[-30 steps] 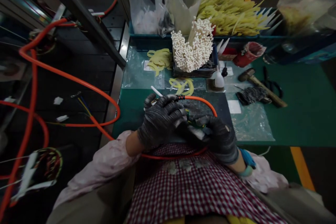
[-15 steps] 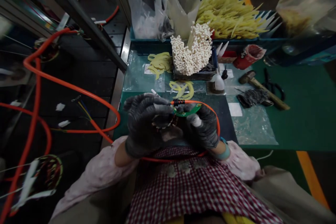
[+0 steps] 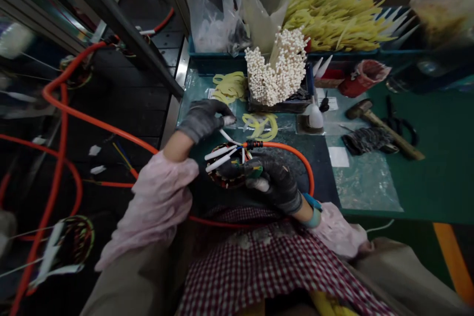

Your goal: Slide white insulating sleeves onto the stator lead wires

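Observation:
My left hand (image 3: 207, 119), in a dark glove, is raised above a white-sleeved wire, its thumb and fingertips pinched together; what is between them is too small to make out. My right hand (image 3: 276, 180), gloved too, closes on a small green piece (image 3: 255, 173), which looks like a circuit board. Under it lies a round wire-wound coil ring (image 3: 225, 180), partly hidden by the fingers. Several white sleeves (image 3: 218, 162) fan out from the end of an orange cable (image 3: 292, 147), with a black ribbed grommet (image 3: 254, 144) around it. The cable curves past my right wrist.
Behind my hands are yellow loops (image 3: 261, 126), a bundle of white-tipped sticks (image 3: 276, 69) and yellow strips (image 3: 333, 10). A white squeeze bottle (image 3: 316, 114) and hammer (image 3: 385, 128) lie to the right. Orange cables (image 3: 99, 121) hang beside a metal frame at left.
My left hand has moved up and away from the cable end, uncovering the white sleeves and coil ring. My right hand has lowered slightly over the ring, and the green piece is now mostly covered.

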Available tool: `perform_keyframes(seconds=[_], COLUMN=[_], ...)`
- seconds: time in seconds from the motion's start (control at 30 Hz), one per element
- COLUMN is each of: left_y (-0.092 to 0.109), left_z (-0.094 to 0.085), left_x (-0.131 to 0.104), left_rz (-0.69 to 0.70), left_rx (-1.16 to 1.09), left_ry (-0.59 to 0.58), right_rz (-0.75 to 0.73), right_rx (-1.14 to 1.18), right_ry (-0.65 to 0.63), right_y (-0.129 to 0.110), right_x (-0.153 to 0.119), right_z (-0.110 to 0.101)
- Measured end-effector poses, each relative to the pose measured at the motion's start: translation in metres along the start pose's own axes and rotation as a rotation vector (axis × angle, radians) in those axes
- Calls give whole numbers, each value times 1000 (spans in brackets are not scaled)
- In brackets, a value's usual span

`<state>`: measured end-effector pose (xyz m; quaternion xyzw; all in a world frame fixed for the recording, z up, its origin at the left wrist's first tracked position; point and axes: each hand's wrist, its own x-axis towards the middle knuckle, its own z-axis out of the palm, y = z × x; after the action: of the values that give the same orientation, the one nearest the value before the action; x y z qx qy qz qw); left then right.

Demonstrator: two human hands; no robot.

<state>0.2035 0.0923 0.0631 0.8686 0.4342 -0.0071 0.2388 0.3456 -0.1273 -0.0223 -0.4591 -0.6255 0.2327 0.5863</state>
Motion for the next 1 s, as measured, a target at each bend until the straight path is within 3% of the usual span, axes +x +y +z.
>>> perform_keyframes(seconds=[0.03, 0.13, 0.23, 0.37, 0.47, 0.57, 0.67, 0.77, 0.83, 0.9, 0.93, 1.0], left_y=[0, 7, 17, 20, 14, 4, -6, -12, -11, -6, -3, 3], left_z=[3, 19, 37, 50, 47, 34, 15, 9, 16, 31, 40, 56], left_x=[20, 63, 79, 81, 82, 78, 56, 7, -34, -73, -89, -110], left_rz=[-19, -5, 7, -9, -12, 4, 57, 215, 393, 543, 607, 634], left_rx=[124, 232, 362, 384, 303, 222, 134, -60, -200, -100, -63, -56], left_ry=[-176, -327, -315, -284, -287, -250, -135, 171, 497, 752, 797, 776], right_rz=[4, 9, -7, -13, -32, 18, 243, 493, 587, 624, 628, 624], right_rx=[-1, -8, -25, -46, -36, 21, 132, 179, 173, 164, 156, 126], right_ry=[1, -13, -2, 2, 12, 44, 104, 194, 221, 233, 247, 284], right_y=[1, 4, 5, 6, 5, 0, -8, -14, -18, -22, -24, -27], right_x=[-1, -4, -7, -9, -8, -4, 5, 16, 22, 27, 29, 32], right_z=[0, -1, -2, -1, 0, -1, -6, -10, -11, -8, -5, 0])
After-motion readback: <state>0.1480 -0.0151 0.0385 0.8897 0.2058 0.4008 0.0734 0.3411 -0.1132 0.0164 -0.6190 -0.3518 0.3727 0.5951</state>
